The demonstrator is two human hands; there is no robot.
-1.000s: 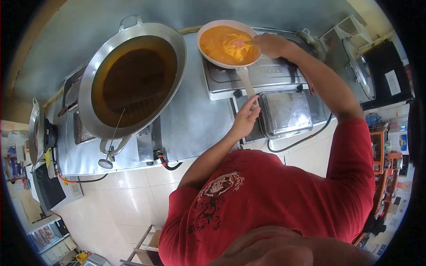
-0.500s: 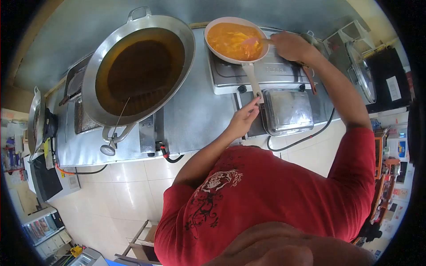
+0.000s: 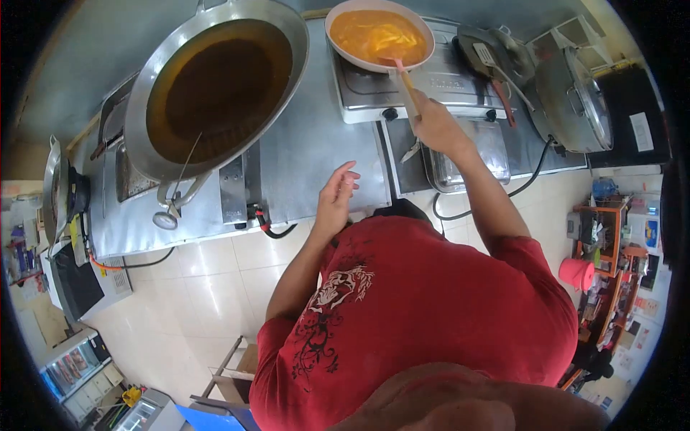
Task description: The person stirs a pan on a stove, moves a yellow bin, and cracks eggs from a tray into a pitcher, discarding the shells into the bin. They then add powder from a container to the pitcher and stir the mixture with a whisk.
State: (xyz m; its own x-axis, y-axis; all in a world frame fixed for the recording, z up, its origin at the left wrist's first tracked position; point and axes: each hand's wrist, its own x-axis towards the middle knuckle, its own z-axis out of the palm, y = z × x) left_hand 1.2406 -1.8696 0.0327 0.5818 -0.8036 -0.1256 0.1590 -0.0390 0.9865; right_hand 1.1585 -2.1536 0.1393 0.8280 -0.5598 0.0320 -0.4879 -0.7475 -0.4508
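Observation:
A pale frying pan (image 3: 429,60) sits on the gas stove (image 3: 359,95), holding an orange egg-like liquid (image 3: 359,29) with yellow, thicker folds. My right hand (image 3: 438,123) grips the wooden handle of a pink-headed spatula (image 3: 407,80). Its head dips into the mixture at the pan's near rim. Behind that hand and spatula, the pan's handle is partly hidden. My left hand (image 3: 336,197) is off the handle, in the air near the counter's front edge, fingers loosely bent and apart with nothing in them.
Left of the stove stands a large wok (image 3: 296,68) of dark oil, with a dial thermometer (image 3: 165,219) at its near handle. A clear-lidded container (image 3: 483,154) lies before the stove. To the right are a dark pan with a slotted turner (image 3: 487,56) and a big lidded pot (image 3: 568,108).
My left hand has let go of the pan handle and drawn back leftward. My right hand has swung from the pan's right side to its near side, bringing the spatula to the near rim.

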